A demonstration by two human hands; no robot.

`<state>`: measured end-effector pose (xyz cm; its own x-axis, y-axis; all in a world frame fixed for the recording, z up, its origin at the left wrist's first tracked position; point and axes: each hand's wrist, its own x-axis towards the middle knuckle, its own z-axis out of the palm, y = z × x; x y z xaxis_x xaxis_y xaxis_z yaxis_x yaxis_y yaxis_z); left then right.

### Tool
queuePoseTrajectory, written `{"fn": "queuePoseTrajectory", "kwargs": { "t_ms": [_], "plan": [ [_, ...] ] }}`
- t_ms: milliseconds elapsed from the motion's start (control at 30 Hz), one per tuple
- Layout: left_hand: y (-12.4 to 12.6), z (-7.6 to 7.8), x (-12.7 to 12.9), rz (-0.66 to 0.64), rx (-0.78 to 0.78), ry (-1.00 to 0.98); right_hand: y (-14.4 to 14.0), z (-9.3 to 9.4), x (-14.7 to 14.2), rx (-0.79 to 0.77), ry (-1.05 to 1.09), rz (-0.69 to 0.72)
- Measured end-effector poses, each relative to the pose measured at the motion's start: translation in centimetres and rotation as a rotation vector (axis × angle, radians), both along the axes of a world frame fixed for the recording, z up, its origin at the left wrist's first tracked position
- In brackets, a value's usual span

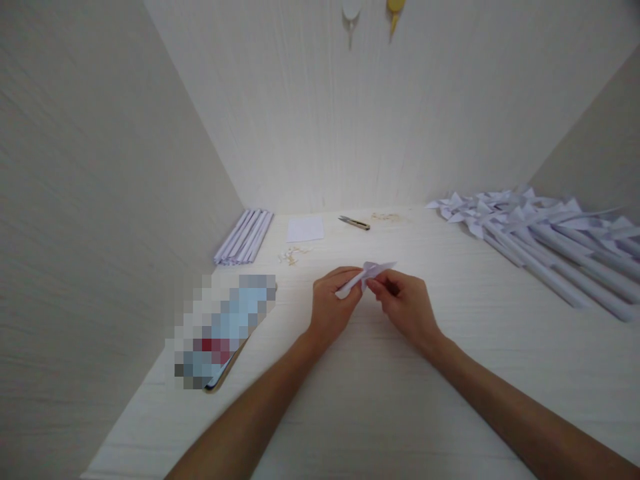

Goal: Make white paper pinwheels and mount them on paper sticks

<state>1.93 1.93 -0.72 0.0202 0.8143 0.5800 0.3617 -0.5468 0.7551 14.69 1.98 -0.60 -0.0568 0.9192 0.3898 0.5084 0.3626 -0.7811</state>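
Note:
Between my two hands is a white paper pinwheel (373, 270), its folded blades pointing up and to the right. My left hand (333, 300) is closed around its left side, with the thumb and fingers gripping the paper. On the other side, my right hand (407, 305) pinches at the pinwheel's lower middle with thumb and forefinger. Whatever small piece may be between those fingertips is hidden. Both hands are just above the white table (380, 400).
Rolled paper sticks (245, 237) lie at the back left, beside a paper square (305, 229). Thread snips (354, 223) and small pale bits (294, 255) lie behind my hands. A blurred phone (233, 333) is at left; finished pinwheels on sticks (545, 230) are piled at right.

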Motion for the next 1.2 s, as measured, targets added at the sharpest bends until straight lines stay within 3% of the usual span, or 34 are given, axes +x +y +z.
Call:
{"fn": "queuePoseTrajectory", "kwargs": {
  "t_ms": [100,167,233,367,433,533,700,767,867,933,1100,1200],
  "plan": [
    [0.0,-0.1,0.0,-0.018,0.002,-0.001,0.2,0.2,-0.2,-0.282,0.224,0.072],
    [0.0,-0.2,0.0,-0.015,-0.002,0.003,0.2,0.2,-0.2,-0.299,0.238,0.044],
    [0.1,-0.2,0.0,-0.006,-0.009,0.006,0.1,0.2,-0.1,-0.151,0.104,-0.034],
    [0.2,-0.4,0.1,-0.004,-0.013,0.009,-0.3,0.4,0.3,0.292,-0.331,-0.096],
    [0.2,-0.5,0.1,-0.003,-0.010,0.012,-0.4,0.6,0.4,0.357,-0.451,-0.079],
    [0.2,-0.6,0.1,-0.010,-0.004,0.022,-0.1,0.9,0.4,0.226,-0.378,-0.070],
    [0.1,-0.7,-0.1,-0.029,0.022,0.064,0.7,0.9,0.4,-0.307,0.036,0.033],
    [0.2,-0.8,0.0,-0.027,0.021,0.071,0.6,0.7,0.4,-0.248,0.020,0.008],
    [0.3,-0.8,0.0,-0.008,0.014,0.061,0.2,0.4,0.3,0.085,-0.197,-0.057],
    [0.3,-0.8,0.0,0.002,0.010,0.056,0.1,0.2,0.2,0.195,-0.286,-0.065],
    [0.3,-0.7,0.0,-0.023,0.005,0.076,0.4,-0.2,-0.2,-0.060,-0.078,-0.055],
    [0.3,-0.7,0.0,-0.012,0.010,0.086,0.5,-0.5,-0.1,-0.014,-0.078,-0.034]
  ]
}}
